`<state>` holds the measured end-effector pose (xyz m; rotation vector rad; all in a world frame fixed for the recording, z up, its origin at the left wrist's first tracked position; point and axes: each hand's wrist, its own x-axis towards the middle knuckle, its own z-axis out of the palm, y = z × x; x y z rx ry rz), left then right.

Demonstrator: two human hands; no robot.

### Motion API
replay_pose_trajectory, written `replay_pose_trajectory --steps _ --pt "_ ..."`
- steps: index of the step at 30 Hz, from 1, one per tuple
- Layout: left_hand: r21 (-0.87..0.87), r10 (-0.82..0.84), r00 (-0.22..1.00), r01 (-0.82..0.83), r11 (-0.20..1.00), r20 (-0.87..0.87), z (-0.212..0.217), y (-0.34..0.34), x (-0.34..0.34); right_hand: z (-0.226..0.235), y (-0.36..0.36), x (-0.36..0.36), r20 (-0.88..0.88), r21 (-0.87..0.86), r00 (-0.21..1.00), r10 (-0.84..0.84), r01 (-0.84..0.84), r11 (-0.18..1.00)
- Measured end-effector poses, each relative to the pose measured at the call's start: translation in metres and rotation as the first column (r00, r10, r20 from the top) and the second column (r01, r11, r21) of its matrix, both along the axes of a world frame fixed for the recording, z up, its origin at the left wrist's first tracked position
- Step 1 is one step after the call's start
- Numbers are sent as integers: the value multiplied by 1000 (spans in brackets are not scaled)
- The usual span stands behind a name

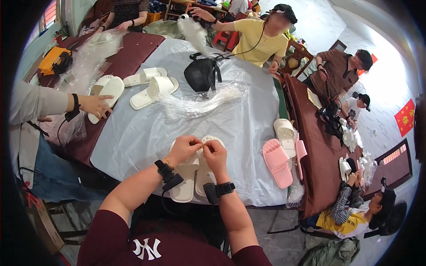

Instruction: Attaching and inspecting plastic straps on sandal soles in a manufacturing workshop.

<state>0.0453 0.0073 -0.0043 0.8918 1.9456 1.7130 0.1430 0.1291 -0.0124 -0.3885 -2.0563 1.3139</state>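
White slide sandals (183, 191) lie as a pair on the cloth-covered tabletop (248, 173), below the left grip (190, 147) and right grip (212, 150); both grips are closed at the fingertips, side by side above the sandals' far ends; whether they pinch something thin, I cannot tell; clear plastic bags (204, 105) lie beyond the grips; a pink slide sandal (277, 163) sits well right of them.

Grey table covering (248, 146): open passage right of the right hand (214, 155), as far as the pink slide sandal (278, 163). Leftward of the left hand (183, 149), passage unobstructed to the covering's edge. Forward: clear plastic bags (202, 105) obstruct, a black bag (199, 75) beyond.
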Motion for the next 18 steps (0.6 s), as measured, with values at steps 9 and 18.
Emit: replay_pose_trajectory --steps 9,18 --pt "101 81 995 -74 992 -66 3 5 8 0 3 -3 9 -105 1000 2 -1 994" --pt "98 122 968 -103 990 -217 -1 3 8 0 -1 0 2 -96 998 70 -70 993"
